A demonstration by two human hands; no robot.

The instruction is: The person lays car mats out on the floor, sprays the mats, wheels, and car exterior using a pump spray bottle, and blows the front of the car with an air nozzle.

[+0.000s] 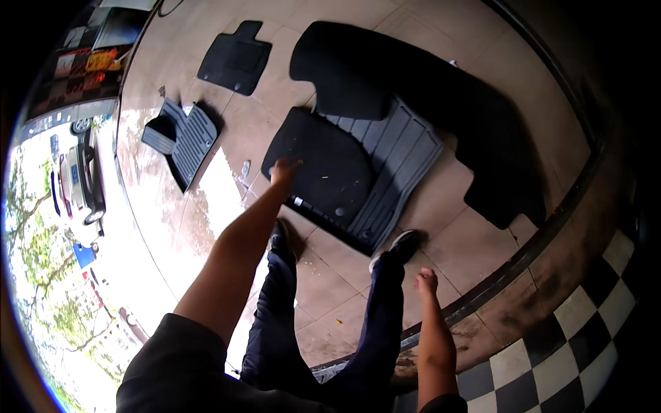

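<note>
My left hand [284, 171] reaches down over a black carpet floor mat [323, 165], its fingers stretched out over the mat's left part. Whether they touch the surface is hard to tell. This mat lies partly on a dark grey ribbed rubber car mat [403, 155] with raised edges. Light specks dot the carpet, and a round fastener shows near its lower corner. My right hand [427, 281] hangs low on the right, fingers curled in, with no object visible in it. It is apart from the mats.
A large black carpet piece [475, 117] lies beyond, overlapping the ribbed mat. A smaller carpet mat [237, 58] and another ribbed mat [182, 138] rest on the tiles at left. My shoes [406, 244] stand at the near edge. A raised curb [509, 265] borders checkered tiles [544, 344].
</note>
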